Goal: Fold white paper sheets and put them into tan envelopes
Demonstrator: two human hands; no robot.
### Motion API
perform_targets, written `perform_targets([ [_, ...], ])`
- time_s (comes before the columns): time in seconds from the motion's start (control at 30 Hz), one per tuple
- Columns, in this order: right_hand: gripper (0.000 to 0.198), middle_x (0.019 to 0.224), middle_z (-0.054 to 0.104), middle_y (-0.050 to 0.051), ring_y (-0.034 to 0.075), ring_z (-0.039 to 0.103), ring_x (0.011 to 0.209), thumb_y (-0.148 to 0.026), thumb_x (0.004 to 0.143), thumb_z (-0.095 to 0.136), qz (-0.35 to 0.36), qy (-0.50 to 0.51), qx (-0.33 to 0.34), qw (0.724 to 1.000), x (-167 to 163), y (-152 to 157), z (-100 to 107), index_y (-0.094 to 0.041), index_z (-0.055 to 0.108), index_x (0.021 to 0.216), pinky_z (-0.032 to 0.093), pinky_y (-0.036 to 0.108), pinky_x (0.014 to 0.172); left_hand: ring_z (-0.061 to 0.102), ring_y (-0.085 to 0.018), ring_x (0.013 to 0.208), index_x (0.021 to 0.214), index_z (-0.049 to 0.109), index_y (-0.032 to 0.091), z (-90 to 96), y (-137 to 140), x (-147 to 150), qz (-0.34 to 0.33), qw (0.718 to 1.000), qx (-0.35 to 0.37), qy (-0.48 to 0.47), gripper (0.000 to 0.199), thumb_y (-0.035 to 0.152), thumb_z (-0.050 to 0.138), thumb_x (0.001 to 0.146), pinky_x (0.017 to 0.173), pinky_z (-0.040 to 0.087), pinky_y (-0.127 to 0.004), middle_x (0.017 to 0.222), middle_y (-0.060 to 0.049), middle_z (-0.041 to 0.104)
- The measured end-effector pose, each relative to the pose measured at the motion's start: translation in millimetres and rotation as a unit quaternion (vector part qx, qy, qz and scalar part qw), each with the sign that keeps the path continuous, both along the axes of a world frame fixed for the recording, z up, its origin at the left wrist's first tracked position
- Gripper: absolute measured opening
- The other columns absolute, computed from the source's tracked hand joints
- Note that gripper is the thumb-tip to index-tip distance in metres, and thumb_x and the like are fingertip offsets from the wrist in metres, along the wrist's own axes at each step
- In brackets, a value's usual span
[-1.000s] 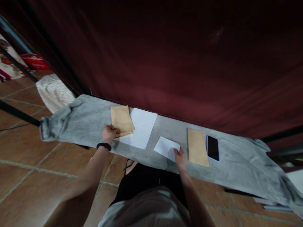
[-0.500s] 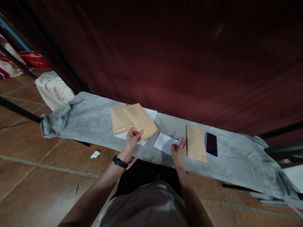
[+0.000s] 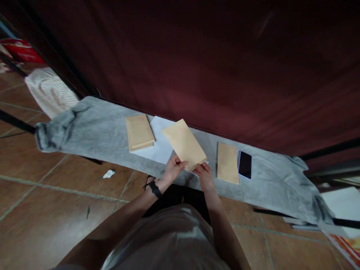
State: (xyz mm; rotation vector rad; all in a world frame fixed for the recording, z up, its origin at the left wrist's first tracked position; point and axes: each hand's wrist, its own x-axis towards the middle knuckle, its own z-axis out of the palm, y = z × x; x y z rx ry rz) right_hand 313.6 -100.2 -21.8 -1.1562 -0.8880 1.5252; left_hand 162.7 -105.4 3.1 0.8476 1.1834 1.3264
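A brown paper envelope (image 3: 185, 144) is held tilted above the cloth-covered bench, its lower end between my two hands. My left hand (image 3: 174, 167) pinches its lower left edge. At its lower right end, my right hand (image 3: 204, 173) has its fingers closed on the envelope's edge. Part of a white sheet shows behind the envelope by my right fingers; most of it is hidden. To the left lie white paper sheets (image 3: 161, 140), with a small stack of brown envelopes (image 3: 140, 131) partly on them. Another brown envelope (image 3: 227, 162) rests flat right of my hands.
A smartphone (image 3: 245, 165) lies right of the flat envelope. The grey cloth (image 3: 104, 131) covers the narrow bench, and a dark red curtain (image 3: 197, 75) hangs along its far side. A striped cloth (image 3: 52, 90) is at the left; a white scrap (image 3: 109, 173) lies on the tiled floor.
My left hand has moved right, carrying the envelope away from the stack. My right hand has come to the envelope's lower end and closed on it. The view has shifted slightly.
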Motion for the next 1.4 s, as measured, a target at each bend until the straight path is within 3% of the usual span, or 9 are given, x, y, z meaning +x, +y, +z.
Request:
perform_targets([
  [0.23, 0.037, 0.116, 0.071, 0.006, 0.02, 0.069, 0.093, -0.045, 0.078, 0.064, -0.03, -0.002, 0.029, 0.999, 4, 4, -7, -0.025, 0.062, 0.109, 0.058, 0.034, 0.078, 0.049, -0.01, 0.047, 0.087, 0.061, 0.02, -10.3, 3, 1, 0.011, 0.998, 0.006, 0.06, 0.03, 0.036, 0.079, 0.068, 0.048, 0.037, -0.022, 0.057, 0.006, 0.058],
  [0.4, 0.039, 0.102, 0.072, 0.005, 0.018, 0.066, 0.083, -0.049, 0.081, 0.058, -0.084, -0.092, 0.075, 0.989, 14, 15, -16, -0.021, 0.061, 0.108, 0.053, 0.029, 0.072, 0.057, -0.016, 0.051, 0.066, 0.061, 0.022, -11.6, -17, 1, -0.12, 0.967, 0.021, 0.224, 0.028, 0.043, 0.068, 0.084, 0.053, 0.044, -0.028, 0.056, 0.0, 0.06],
  [0.5, 0.035, 0.097, 0.073, 0.006, 0.019, 0.065, 0.085, -0.047, 0.081, 0.057, -0.085, -0.155, 0.102, 0.979, 21, 18, -19, -0.019, 0.064, 0.1, 0.051, 0.03, 0.076, 0.069, -0.024, 0.092, 0.093, 0.071, 0.024, -0.6, -29, -2, -0.163, 0.872, 0.163, 0.432, 0.012, 0.032, 0.063, 0.09, 0.086, 0.051, -0.036, 0.092, -0.006, 0.074],
  [0.53, 0.034, 0.098, 0.073, 0.006, 0.019, 0.065, 0.087, -0.046, 0.08, 0.058, -0.079, -0.162, 0.104, 0.978, 23, 18, -20, -0.019, 0.064, 0.101, 0.051, 0.03, 0.076, 0.064, -0.027, 0.112, 0.111, 0.069, 0.025, 4.2, -29, -4, -0.175, 0.826, 0.211, 0.493, 0.023, 0.029, 0.065, 0.089, 0.099, 0.046, -0.041, 0.115, -0.009, 0.072],
  [0.63, 0.035, 0.104, 0.073, 0.005, 0.02, 0.065, 0.087, -0.043, 0.079, 0.057, -0.059, -0.165, 0.091, 0.98, 28, 16, -22, -0.021, 0.065, 0.105, 0.051, 0.028, 0.072, 0.028, -0.035, 0.149, 0.152, 0.037, 0.029, 14.4, -15, -9, -0.212, 0.703, 0.287, 0.615, 0.085, 0.032, 0.078, 0.078, 0.12, 0.018, -0.056, 0.162, -0.013, 0.032],
  [0.73, 0.035, 0.102, 0.074, 0.004, 0.02, 0.065, 0.086, -0.042, 0.079, 0.058, -0.028, -0.164, 0.076, 0.983, 33, 13, -25, -0.021, 0.066, 0.106, 0.051, 0.028, 0.07, 0.007, -0.038, 0.154, 0.159, 0.016, 0.029, 12.1, 11, -16, -0.25, 0.643, 0.288, 0.664, 0.117, 0.044, 0.086, 0.066, 0.12, 0.002, -0.061, 0.168, -0.016, 0.008],
  [1.0, 0.029, 0.094, 0.075, 0.003, 0.02, 0.066, 0.087, -0.04, 0.077, 0.061, 0.006, -0.17, 0.074, 0.983, 46, 13, -30, -0.022, 0.07, 0.098, 0.052, 0.031, 0.079, 0.005, -0.039, 0.154, 0.159, 0.014, 0.03, -6.6, 43, -21, -0.318, 0.626, 0.277, 0.656, 0.123, 0.055, 0.083, 0.06, 0.118, -0.002, -0.062, 0.168, -0.016, 0.011],
  [1.17, 0.031, 0.095, 0.076, 0.002, 0.021, 0.068, 0.087, -0.04, 0.073, 0.066, 0.008, -0.132, 0.049, 0.99, 45, 9, -27, -0.022, 0.07, 0.098, 0.053, 0.031, 0.076, 0.016, -0.041, 0.151, 0.159, 0.017, 0.03, 0.3, 42, -18, -0.319, 0.626, 0.291, 0.649, 0.125, 0.053, 0.085, 0.057, 0.118, -0.003, -0.061, 0.164, -0.018, 0.025],
  [1.4, 0.033, 0.09, 0.076, 0.003, 0.021, 0.069, 0.079, -0.04, 0.07, 0.07, 0.008, -0.073, -0.004, 0.997, 42, 6, -29, -0.019, 0.071, 0.095, 0.054, 0.032, 0.073, 0.02, -0.041, 0.149, 0.159, 0.019, 0.031, 13.6, 36, -16, -0.307, 0.611, 0.319, 0.656, 0.12, 0.051, 0.084, 0.06, 0.118, -0.004, -0.063, 0.162, -0.016, 0.028],
])
